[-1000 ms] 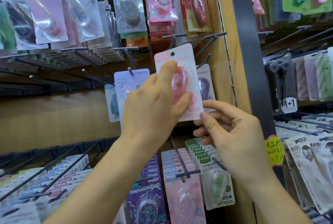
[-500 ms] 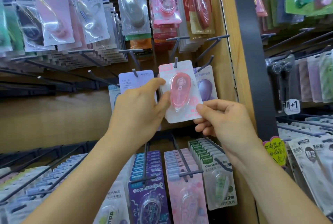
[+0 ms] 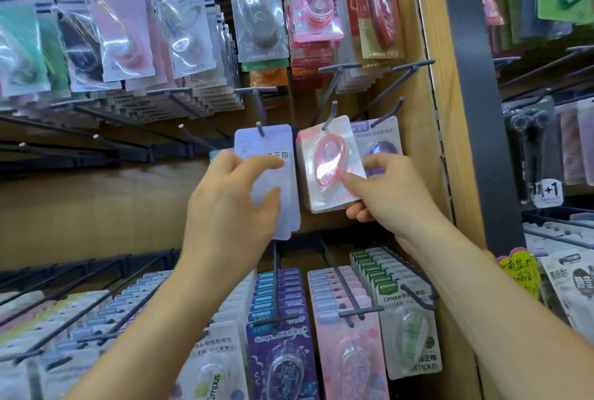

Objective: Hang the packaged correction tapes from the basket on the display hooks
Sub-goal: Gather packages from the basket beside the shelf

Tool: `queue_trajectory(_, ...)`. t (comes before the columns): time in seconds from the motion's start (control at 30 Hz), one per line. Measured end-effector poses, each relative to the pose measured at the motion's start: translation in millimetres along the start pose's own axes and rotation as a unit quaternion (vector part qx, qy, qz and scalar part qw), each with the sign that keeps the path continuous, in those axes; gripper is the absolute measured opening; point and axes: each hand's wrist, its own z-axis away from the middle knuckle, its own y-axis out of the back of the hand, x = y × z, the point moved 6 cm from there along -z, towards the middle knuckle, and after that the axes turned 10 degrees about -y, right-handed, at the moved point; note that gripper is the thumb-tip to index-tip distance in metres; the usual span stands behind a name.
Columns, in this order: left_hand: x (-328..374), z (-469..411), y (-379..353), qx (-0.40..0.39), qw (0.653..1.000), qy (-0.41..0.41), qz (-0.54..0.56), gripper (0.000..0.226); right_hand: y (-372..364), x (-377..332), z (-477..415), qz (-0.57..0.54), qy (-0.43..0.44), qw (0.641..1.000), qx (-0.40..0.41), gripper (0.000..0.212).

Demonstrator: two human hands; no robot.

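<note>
A pink packaged correction tape (image 3: 326,163) hangs on a dark display hook (image 3: 330,115) in the middle row. My right hand (image 3: 384,189) pinches its lower right corner between thumb and fingers. My left hand (image 3: 229,203) is off the pink pack, its fingers relaxed in front of a pale lilac pack (image 3: 268,181) on the neighbouring hook to the left; I cannot tell if it touches it. A purple pack (image 3: 381,142) hangs just right of the pink one. The basket is out of view.
Rows of packaged correction tapes (image 3: 283,319) fill hooks above and below. Several bare hooks (image 3: 96,142) jut out at the left of the middle row. A wooden upright (image 3: 450,142) and dark post (image 3: 475,110) border the right side.
The pink pack has slid back along the hook. My left hand let go of it and moved left in front of the lilac pack. My right hand kept its pinch on the pack.
</note>
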Motion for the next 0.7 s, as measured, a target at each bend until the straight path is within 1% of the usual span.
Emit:
queue_trajectory(0.03, -5, 5, 0, 0.009, 1.000, 0.002, 0.021, 0.040, -1, 2, -4, 0.011, 0.000, 1.000, 0.008, 0.019)
queue_trajectory(0.1, -12, 11, -4, -0.002, 0.999, -0.002, 0.035, 0.048, -2, 4, -9, 0.046, 0.016, 0.998, 0.032, 0.031)
queue_trajectory(0.17, -16, 11, -9, -0.011, 0.999, 0.009, 0.032, 0.055, -4, 2, -11, 0.110, 0.059, 0.991, 0.052, 0.035)
queue_trajectory(0.27, -19, 4, -10, -0.015, 0.998, 0.040, 0.035, 0.061, -12, 5, -12, 0.244, 0.098, 0.963, 0.058, 0.032)
queue_trajectory(0.37, -16, -1, -11, -0.036, 0.998, 0.049, 0.022, 0.060, -14, 6, -13, 0.311, 0.110, 0.942, 0.065, 0.029)
queue_trajectory(0.43, -11, -2, -11, -0.041, 0.998, 0.045, 0.008, 0.059, -13, 6, -12, 0.351, 0.112, 0.928, 0.061, 0.033)
queue_trajectory(0.53, -12, -2, -11, -0.040, 0.998, 0.044, 0.007, 0.059, -9, 4, -6, 0.444, 0.118, 0.886, 0.059, 0.042)
queue_trajectory(0.6, -14, 0, -10, -0.035, 0.998, 0.041, 0.017, 0.058, -3, 4, 1, 0.460, 0.105, 0.880, 0.053, 0.043)
queue_trajectory(0.7, -14, 9, -6, -0.026, 0.999, 0.032, 0.023, 0.058, 6, -1, 14, 0.427, 0.114, 0.895, 0.054, 0.036)
